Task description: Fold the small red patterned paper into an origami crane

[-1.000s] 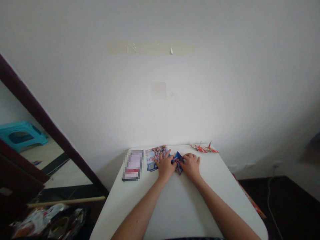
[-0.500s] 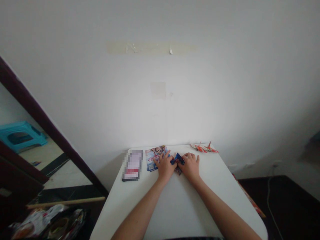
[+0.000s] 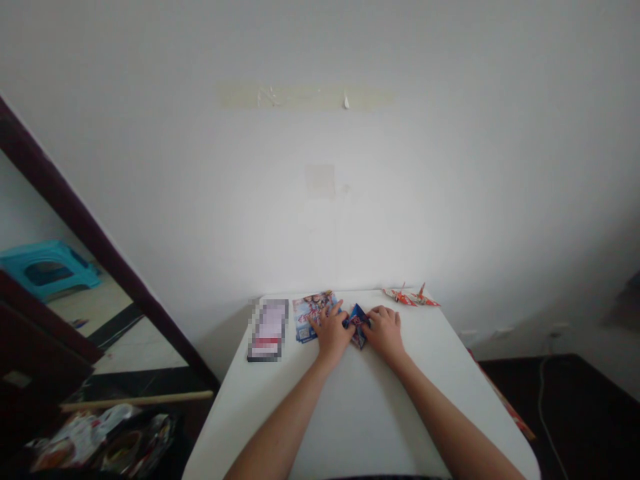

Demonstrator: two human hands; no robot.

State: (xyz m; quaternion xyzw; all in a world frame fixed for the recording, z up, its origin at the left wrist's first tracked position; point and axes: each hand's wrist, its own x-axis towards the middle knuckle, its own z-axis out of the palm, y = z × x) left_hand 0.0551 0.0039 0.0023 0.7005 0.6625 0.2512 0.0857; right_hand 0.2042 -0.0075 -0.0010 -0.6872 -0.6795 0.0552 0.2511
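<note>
Between my hands is a small piece of folded printed paper (image 3: 358, 319), blue with some red, pointed at its top and bottom. My left hand (image 3: 334, 333) pinches its left side, while its other fingers lie partly over a printed leaflet (image 3: 306, 313). On the paper's right side, my right hand (image 3: 385, 331) is closed with thumb and fingers at the edge. Two red and white folded paper cranes (image 3: 411, 297) sit at the table's far right, beyond my right hand. My fingers hide parts of the folded paper.
A phone (image 3: 270, 330), its screen pixelated, lies at the left of the white table (image 3: 350, 420). The table's far edge is against a white wall (image 3: 320, 233). On the floor at left are bags (image 3: 95, 433); a blue stool (image 3: 50, 267) shows in a mirror.
The folded paper has opened out flatter between my fingers, showing more of its blue and red face. Both hands stay nearly in place; the whole view has shifted slightly.
</note>
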